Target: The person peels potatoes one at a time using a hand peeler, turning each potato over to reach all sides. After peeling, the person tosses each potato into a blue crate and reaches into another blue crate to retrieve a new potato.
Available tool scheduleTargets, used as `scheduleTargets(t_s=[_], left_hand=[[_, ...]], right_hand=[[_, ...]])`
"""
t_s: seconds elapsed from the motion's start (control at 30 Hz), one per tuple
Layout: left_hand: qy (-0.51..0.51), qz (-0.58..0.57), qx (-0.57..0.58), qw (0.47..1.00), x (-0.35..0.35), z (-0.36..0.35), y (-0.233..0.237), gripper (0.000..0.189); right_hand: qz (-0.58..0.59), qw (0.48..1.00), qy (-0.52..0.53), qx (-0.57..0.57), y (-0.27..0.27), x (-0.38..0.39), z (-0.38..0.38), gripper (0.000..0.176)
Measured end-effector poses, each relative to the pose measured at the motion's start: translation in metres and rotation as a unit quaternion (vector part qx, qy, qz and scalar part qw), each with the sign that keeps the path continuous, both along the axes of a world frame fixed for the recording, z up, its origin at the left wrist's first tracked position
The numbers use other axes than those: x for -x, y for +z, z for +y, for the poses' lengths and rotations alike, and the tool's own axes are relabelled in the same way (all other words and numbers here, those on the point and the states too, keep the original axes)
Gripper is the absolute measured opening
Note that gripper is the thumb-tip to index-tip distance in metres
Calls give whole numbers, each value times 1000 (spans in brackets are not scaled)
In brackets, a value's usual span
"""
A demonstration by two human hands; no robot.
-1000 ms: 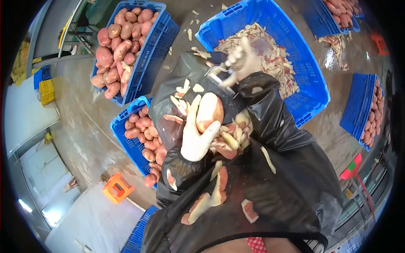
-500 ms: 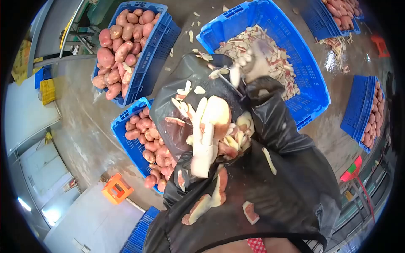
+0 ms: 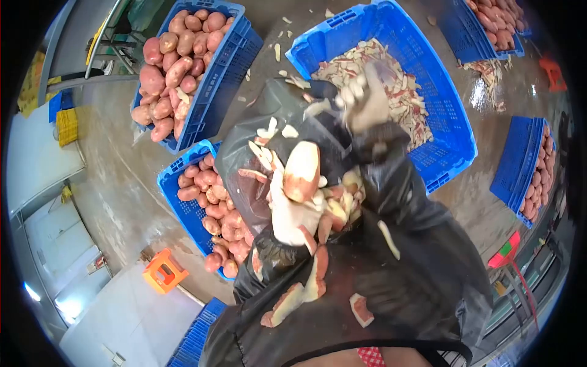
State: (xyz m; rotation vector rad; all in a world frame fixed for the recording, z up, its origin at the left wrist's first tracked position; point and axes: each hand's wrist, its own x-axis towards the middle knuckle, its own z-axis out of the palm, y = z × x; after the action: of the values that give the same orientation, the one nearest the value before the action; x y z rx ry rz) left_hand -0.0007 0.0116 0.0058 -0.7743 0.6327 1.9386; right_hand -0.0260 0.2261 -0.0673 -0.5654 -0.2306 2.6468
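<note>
A partly peeled potato (image 3: 302, 172) is gripped in my left hand (image 3: 295, 215), low over the dark apron; its upper part is pale and its lower part still has red skin. Above and to the right, my right hand (image 3: 365, 101) is closed around a peeler (image 3: 333, 125), blurred by motion. Loose peelings (image 3: 342, 205) are heaped on the apron beside my left hand, and more strips cling to the dark plastic. Behind my right hand, a blue crate (image 3: 437, 92) holds many peelings.
Blue crates of red potatoes stand at the upper left (image 3: 226, 79) and left (image 3: 183, 211). More crates stand at the upper right (image 3: 458, 30) and right (image 3: 513, 162). An orange stool (image 3: 164, 271) is at the lower left. Peelings lie on the wet floor.
My left hand's fingers have wrapped round the potato, which is turned and more upright. My right hand has shifted slightly, its knuckles now showing more clearly.
</note>
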Motion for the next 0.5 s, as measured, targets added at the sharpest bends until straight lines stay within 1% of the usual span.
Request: scheduleTargets(t_s=[0.03, 0.07, 0.1, 0.13, 0.17, 0.2, 0.23, 0.27, 0.3, 0.33, 0.4, 0.43, 0.47, 0.5], left_hand=[[14, -35, 4, 999, -1, 2, 2, 43], [15, -42, 8, 999, -10, -5, -3, 43], [-125, 259, 237, 928, -19, -11, -15, 47], [-240, 523, 424, 699, -18, -9, -17, 50], [-175, 258, 272, 910, -3, -3, 8, 57], [-161, 119, 127, 972, 8, -24, -13, 72], [-177, 290, 213, 916, 7, -8, 4, 74], [-189, 443, 292, 826, 3, 8, 22, 77], [-287, 516, 312, 744, 7, -11, -4, 76], [-274, 607, 339, 664, 11, -5, -6, 73], [-262, 462, 303, 791, 10, -4, -26, 70], [-250, 518, 341, 743, 10, 6, -23, 69], [-233, 571, 379, 690, 12, 15, -14, 68], [-273, 652, 420, 569, 14, 19, -6, 75]], right_hand=[[81, 991, 47, 95, 11, -3, -10, 43], [154, 965, 89, 195, 29, -14, -34, 43], [11, 996, 90, -2, 48, -14, -50, 40], [-9, 995, 101, 19, 45, -11, -53, 39], [-31, 994, 103, 10, 43, -9, -52, 39], [-51, 993, 105, 2, 40, -5, -51, 40], [-76, 989, 107, -69, 44, -2, -54, 41], [-106, 979, 112, -136, 49, -2, -59, 42], [-97, 983, 118, -105, 42, 0, -57, 43], [-97, 983, 123, -98, 32, 2, -53, 41], [-95, 987, 95, -87, 22, 9, -37, 40], [-56, 994, 82, -38, 17, 12, -28, 43], [-25, 996, 67, 48, 17, 19, -20, 39], [-19, 996, 86, 3, 19, 20, -25, 38]])
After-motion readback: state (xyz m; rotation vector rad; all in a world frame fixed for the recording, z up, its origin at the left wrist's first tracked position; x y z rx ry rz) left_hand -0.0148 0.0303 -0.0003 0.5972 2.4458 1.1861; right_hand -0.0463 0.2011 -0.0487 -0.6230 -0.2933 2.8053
